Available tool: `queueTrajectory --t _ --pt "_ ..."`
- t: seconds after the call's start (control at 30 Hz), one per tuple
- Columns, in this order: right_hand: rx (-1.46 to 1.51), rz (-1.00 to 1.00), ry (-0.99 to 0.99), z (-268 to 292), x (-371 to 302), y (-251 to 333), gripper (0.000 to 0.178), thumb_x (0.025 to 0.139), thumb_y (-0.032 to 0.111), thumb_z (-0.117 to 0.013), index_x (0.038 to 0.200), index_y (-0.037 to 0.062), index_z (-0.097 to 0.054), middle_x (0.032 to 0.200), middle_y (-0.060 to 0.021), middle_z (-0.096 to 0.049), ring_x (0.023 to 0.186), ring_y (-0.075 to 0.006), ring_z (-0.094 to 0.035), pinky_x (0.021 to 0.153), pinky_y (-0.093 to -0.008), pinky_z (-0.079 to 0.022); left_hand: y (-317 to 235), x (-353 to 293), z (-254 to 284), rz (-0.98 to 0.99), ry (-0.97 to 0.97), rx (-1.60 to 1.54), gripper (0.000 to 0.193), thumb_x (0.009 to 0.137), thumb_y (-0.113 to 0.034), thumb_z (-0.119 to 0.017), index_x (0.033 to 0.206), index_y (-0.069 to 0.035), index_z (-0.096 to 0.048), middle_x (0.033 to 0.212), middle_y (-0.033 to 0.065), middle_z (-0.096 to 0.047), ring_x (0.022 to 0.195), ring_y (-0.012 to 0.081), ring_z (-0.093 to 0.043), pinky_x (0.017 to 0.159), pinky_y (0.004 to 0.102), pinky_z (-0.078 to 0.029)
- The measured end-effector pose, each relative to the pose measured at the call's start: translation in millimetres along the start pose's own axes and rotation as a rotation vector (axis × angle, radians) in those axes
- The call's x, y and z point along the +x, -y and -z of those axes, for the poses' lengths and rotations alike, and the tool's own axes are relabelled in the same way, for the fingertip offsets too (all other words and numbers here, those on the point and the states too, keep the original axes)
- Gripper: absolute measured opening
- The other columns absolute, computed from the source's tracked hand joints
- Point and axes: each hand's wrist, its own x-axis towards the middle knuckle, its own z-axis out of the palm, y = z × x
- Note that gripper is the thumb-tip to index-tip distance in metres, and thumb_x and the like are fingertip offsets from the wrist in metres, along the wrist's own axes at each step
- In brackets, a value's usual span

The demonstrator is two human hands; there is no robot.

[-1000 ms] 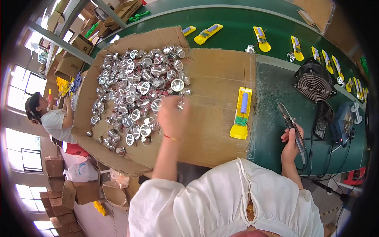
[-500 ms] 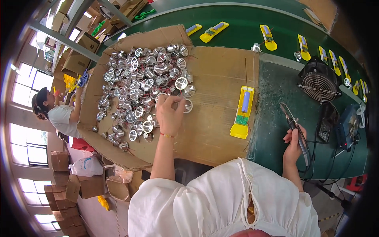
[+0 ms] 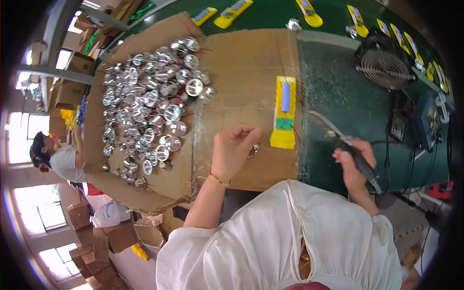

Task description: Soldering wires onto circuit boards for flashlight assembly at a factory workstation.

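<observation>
Fingertips (image 3: 253, 137) of the left hand (image 3: 233, 153) pinch a silvery reflector (image 3: 253, 151) (mostly hidden) above the cardboard (image 3: 232, 65); the right hand (image 3: 354, 175) grips a soldering iron (image 3: 356, 159) over the green tabletop (image 3: 328, 77). Between them lies a yellow casing (image 3: 282, 138) carrying a blue cell (image 3: 285, 97). Heaped reflectors (image 3: 151, 98) sit left; a black fan (image 3: 385, 70) stands far right.

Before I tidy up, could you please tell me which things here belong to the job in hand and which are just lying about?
Job, seemingly: soldering iron in right hand; yellow case; shiny lamp cups.
Lying about, probably: white bag; cardboard boxes.
</observation>
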Motion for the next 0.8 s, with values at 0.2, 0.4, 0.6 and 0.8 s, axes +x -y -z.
queueTrajectory --t 0.2,0.4,0.6,0.8 --pt "-0.308 0.056 0.203 -15 -4 7 0.021 0.074 0.008 -0.068 0.090 0.0003 -0.056 0.072 -0.0109 -0.062 0.060 -0.0149 -0.058 0.055 -0.0250 -0.046 16 0 -27 -0.295 -0.005 0.101 0.009 0.077 -0.008 -0.065 0.078 0.001 -0.063 0.078 0.0073 -0.057 0.064 0.0129 -0.057 0.057 0.0234 -0.047" --pt "-0.264 -0.057 0.177 -18 -5 -4 0.017 0.081 0.005 -0.060 0.092 -0.0027 -0.049 0.070 -0.0095 -0.058 0.061 -0.0123 -0.057 0.057 -0.0254 -0.047 21 6 -34 -0.253 0.073 0.144 0.009 0.078 -0.005 -0.065 0.078 0.003 -0.061 0.085 0.0031 -0.054 0.066 0.0064 -0.052 0.057 0.0198 -0.044" --pt "-0.203 -0.102 0.143 -23 -5 -4 0.016 0.082 0.006 -0.058 0.091 -0.0025 -0.049 0.070 -0.0097 -0.058 0.059 -0.0113 -0.055 0.055 -0.0250 -0.047 16 4 -36 -0.201 0.058 0.118 0.009 0.075 -0.006 -0.066 0.076 0.002 -0.062 0.078 0.0083 -0.056 0.063 0.0145 -0.058 0.057 0.0241 -0.047" --pt "-0.228 -0.126 0.145 -24 -4 1 0.014 0.082 0.007 -0.058 0.088 -0.0015 -0.048 0.070 -0.0087 -0.057 0.059 -0.0110 -0.054 0.055 -0.0243 -0.046 14 7 -35 -0.184 0.092 0.101 0.010 0.077 -0.006 -0.065 0.076 0.003 -0.061 0.081 0.0053 -0.055 0.063 0.0094 -0.054 0.056 0.0212 -0.045"
